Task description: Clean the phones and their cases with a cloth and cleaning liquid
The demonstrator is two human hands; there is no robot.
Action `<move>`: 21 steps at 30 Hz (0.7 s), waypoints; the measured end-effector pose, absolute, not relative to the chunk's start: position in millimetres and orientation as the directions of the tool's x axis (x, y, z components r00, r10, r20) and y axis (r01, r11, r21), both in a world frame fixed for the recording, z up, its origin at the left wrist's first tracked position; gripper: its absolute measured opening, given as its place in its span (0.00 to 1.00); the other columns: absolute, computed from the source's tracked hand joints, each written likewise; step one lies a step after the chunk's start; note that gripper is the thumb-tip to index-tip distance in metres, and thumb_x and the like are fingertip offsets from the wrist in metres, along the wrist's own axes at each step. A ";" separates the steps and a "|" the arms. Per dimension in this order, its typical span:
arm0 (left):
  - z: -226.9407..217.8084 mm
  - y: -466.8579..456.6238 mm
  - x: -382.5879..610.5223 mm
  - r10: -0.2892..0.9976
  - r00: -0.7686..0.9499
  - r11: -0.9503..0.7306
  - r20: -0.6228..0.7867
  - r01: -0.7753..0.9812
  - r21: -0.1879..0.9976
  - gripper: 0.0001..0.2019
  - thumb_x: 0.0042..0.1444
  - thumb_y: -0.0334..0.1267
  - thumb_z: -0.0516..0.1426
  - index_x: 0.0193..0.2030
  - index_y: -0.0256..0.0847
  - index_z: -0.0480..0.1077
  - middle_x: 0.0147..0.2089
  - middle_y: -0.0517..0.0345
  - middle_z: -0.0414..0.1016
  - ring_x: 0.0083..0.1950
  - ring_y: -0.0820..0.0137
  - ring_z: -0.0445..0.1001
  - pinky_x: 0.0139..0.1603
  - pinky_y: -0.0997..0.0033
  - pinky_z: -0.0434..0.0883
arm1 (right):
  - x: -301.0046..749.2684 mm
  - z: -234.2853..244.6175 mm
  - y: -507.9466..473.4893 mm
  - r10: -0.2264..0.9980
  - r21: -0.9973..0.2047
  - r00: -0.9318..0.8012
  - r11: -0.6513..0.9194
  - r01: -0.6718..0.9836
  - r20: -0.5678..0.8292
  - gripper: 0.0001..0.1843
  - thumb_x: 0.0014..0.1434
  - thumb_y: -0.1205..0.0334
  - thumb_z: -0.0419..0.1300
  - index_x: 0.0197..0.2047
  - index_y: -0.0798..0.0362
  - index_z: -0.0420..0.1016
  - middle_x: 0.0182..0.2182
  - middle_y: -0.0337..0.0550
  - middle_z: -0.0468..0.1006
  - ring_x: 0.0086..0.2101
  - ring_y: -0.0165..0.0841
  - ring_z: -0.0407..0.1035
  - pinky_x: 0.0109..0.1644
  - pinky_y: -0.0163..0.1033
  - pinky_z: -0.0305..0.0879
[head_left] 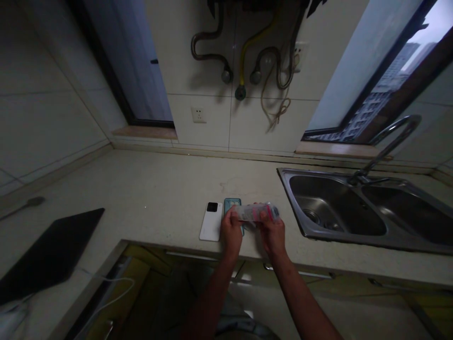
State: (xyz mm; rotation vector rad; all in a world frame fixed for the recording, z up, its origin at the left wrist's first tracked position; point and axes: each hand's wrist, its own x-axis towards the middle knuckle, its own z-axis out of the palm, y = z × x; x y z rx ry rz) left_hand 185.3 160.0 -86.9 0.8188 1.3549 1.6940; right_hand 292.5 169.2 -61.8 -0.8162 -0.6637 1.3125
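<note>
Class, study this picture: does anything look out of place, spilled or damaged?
No spill or damage is evident, though the picture is dim. One untidy detail: a pale cord dangles in a loose, looped bundle below the upper wall socket.

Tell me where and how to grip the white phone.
Probably pinch the white phone by both long edges around its middle, coming from above and to the left: it lies flat on the counter, and the left hand crowds its right edge.

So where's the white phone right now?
In the head view, the white phone lies on the counter near its front edge, just left of the left hand.
</note>
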 end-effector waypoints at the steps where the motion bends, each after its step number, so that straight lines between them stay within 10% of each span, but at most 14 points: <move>1: -87.0 161.3 186.0 0.876 -0.482 -0.105 0.027 -0.137 0.985 0.29 0.62 0.59 0.51 0.55 0.36 0.72 0.48 0.42 0.79 0.44 0.60 0.79 0.42 0.62 0.77 | 290.9 -62.3 167.9 0.985 -0.820 0.170 0.077 -0.567 -0.026 0.24 0.43 0.53 0.75 0.42 0.54 0.79 0.41 0.44 0.84 0.39 0.38 0.78 0.45 0.43 0.76; 12: -75.0 158.1 183.9 0.824 -0.521 -0.161 0.220 0.157 0.974 0.21 0.66 0.47 0.45 0.52 0.37 0.73 0.51 0.42 0.78 0.52 0.60 0.76 0.54 0.58 0.73 | 285.6 -62.3 156.0 0.974 -0.832 0.217 0.172 -0.527 0.064 0.27 0.44 0.49 0.74 0.44 0.55 0.78 0.42 0.47 0.83 0.43 0.40 0.77 0.52 0.47 0.73; 21: -74.4 161.8 174.1 0.814 -0.565 -0.173 0.137 -0.011 0.985 0.23 0.62 0.56 0.49 0.42 0.38 0.73 0.41 0.47 0.80 0.41 0.64 0.77 0.43 0.66 0.74 | 295.3 -61.8 156.7 0.973 -0.747 0.230 0.140 -0.650 -0.018 0.28 0.45 0.44 0.73 0.45 0.52 0.76 0.41 0.44 0.83 0.44 0.41 0.77 0.50 0.48 0.75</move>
